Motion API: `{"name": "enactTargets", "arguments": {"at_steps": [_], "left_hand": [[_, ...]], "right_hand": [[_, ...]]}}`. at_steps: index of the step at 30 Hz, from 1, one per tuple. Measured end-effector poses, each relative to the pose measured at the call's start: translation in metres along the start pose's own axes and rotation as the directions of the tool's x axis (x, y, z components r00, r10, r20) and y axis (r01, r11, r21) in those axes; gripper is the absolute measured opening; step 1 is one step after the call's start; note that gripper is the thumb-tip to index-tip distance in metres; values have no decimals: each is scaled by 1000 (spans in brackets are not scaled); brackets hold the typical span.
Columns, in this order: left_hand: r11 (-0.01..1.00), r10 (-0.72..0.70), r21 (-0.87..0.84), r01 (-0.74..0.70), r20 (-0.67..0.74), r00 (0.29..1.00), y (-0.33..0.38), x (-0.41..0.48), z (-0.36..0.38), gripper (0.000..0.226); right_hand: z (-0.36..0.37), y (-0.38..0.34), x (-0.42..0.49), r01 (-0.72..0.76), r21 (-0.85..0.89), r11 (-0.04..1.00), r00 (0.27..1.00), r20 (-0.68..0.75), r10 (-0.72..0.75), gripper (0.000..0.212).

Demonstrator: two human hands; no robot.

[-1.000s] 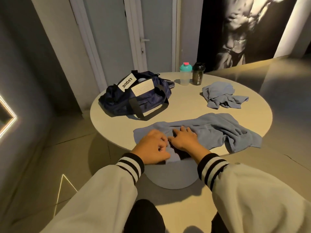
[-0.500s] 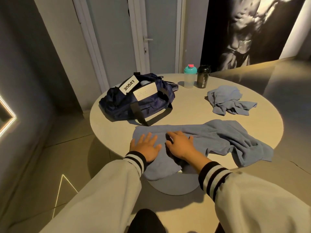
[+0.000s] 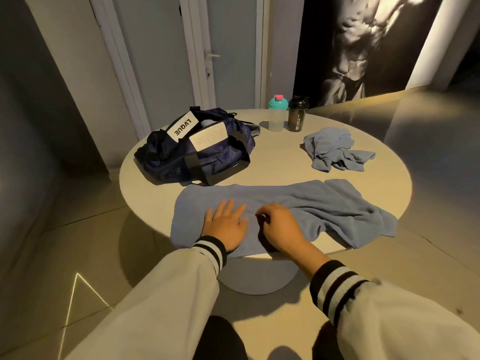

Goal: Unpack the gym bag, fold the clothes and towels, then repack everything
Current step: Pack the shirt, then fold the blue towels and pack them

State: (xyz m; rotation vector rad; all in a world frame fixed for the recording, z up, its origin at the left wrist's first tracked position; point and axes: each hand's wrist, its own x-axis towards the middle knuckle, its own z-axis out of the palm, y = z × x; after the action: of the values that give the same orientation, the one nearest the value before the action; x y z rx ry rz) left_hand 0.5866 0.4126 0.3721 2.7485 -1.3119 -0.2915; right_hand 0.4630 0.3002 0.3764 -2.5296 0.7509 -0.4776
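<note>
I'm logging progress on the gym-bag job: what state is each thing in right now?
Gym bag: top open, lying on the table.
Large towel: spread out, unfolded, right end rumpled.
Small cloth: crumpled, unfolded.
Teal-lidded bottle: upright, capped.
Black shaker: upright, capped.
Left hand: flat on the large towel.
Right hand: fingers curled, pinching the large towel.

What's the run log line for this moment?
towel: spread on table | left hand: flat on towel | right hand: fingers curled, pinching towel | bag: behind towel, untouched
</note>
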Motion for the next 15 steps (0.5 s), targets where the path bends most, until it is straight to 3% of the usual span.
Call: {"name": "enactTargets", "arguments": {"at_steps": [2,4,8,9,11,13,15], "left_hand": [[999,-24,45,23,13,1000,5,0,-4,55],[999,42,2,-42,-27,999,23,-1,-7,55],[876,267,-388,-286,-103,958,77,-5,5,50],[873,295,-382,-305,-85,952,88,-7,10,49],[931,295,-213,-297,-39,955,101,-11,18,51],[963,235,-127,-238,-34,971,105,-14,14,47],[984,162,-70,-164,-26,986,117,-16,1,31]], "right_hand": [[-12,13,-12,-21,-121,992,996,-92,10,24],[-20,24,-23,-52,-192,980,989,-146,24,28],[-32,46,-37,-57,-47,997,994,-94,52,27],[-38,53,-41,-68,-18,998,992,-106,66,27],[-52,72,-49,-152,-64,986,975,-171,139,26],[-62,94,-58,-278,-187,942,939,-258,226,27],[-67,109,-62,-337,-193,922,921,-271,280,29]]}}
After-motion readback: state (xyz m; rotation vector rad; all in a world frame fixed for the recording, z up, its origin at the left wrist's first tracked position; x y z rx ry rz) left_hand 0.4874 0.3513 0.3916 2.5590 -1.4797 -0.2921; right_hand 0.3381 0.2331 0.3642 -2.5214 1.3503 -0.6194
